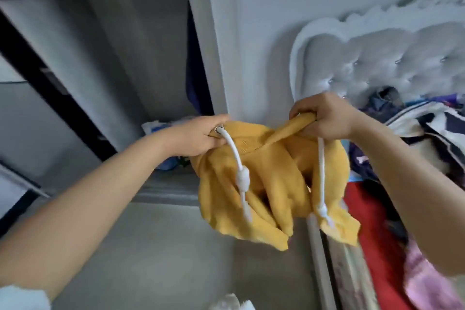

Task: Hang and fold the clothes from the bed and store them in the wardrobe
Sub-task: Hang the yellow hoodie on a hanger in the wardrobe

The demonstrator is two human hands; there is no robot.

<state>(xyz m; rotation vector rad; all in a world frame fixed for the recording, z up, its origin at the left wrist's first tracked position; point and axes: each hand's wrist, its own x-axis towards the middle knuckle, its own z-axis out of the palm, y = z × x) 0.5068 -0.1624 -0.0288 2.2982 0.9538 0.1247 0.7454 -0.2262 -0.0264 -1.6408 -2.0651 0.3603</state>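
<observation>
Both hands hold a yellow hoodie (271, 184) up in the air beside the bed (372, 209): left hand (198, 137) grips one side by its white drawstring (236, 156) eyelet, right hand (324, 116) bunches what looks like the hood edge

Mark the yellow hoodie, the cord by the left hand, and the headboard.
yellow hoodie (274, 184): head view, on the hanging body fabric.
cord (232, 146): head view, on its white curve under the left hand (198, 134).
headboard (377, 63): head view, on a tufted grey panel.
</observation>
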